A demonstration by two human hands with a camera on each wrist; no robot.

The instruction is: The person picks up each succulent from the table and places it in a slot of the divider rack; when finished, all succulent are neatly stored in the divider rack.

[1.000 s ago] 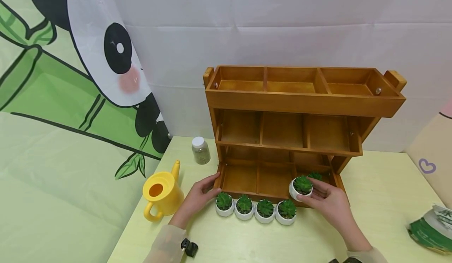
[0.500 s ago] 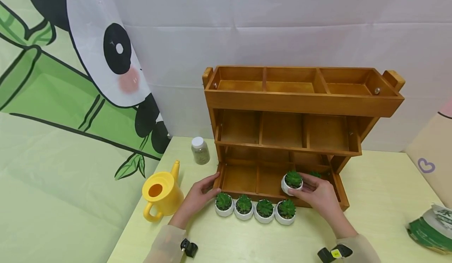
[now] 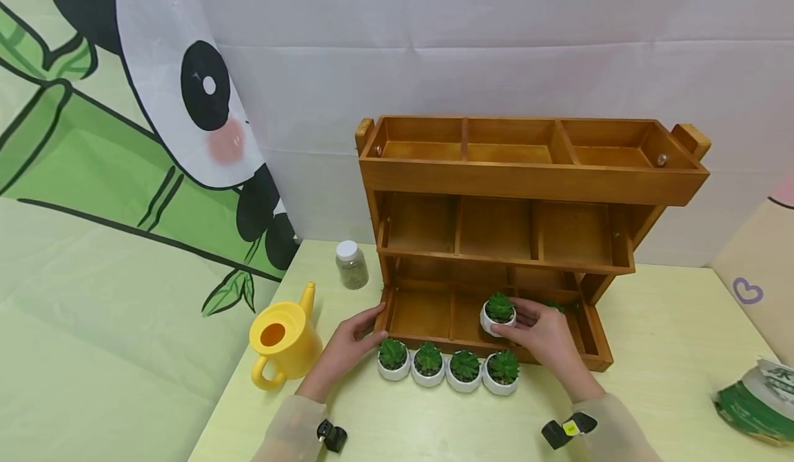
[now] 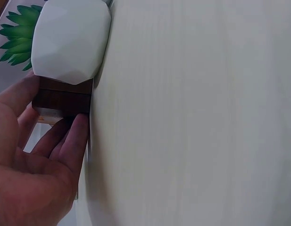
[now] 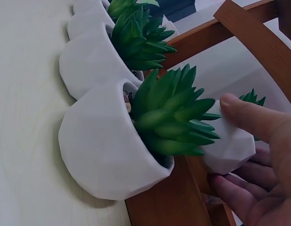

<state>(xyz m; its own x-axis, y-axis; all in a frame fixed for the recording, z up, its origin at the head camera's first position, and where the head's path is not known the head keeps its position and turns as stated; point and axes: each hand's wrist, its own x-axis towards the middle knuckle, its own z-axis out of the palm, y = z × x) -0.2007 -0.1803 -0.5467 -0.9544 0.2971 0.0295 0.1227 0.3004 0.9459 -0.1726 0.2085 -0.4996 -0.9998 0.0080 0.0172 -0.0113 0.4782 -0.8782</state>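
My right hand (image 3: 547, 334) pinches a potted succulent (image 3: 498, 316) by its white pot, thumb in front and fingers behind. It is upright over the middle compartment of the bottom tier of a brown wooden plant shelf (image 3: 533, 181); whether its base touches cannot be told. My left hand (image 3: 349, 343) grips the bottom tier's front left corner, with thumb and fingertips on the wood (image 4: 62, 100) in the left wrist view. Several more potted succulents (image 3: 464, 371) stand in a row along the shelf's front. Another succulent (image 3: 554, 305) in the right compartment is mostly hidden behind my right hand.
A yellow watering can (image 3: 287, 334) stands left of my left hand. Behind it is a white-lidded jar (image 3: 352, 265). A green and white bag (image 3: 758, 401) lies at the table's right edge. The shelf's upper tiers overhang the bottom one.
My right hand has carried the potted succulent leftward and slightly back, from near the right compartment to over the middle one. My left hand stays on the shelf corner.
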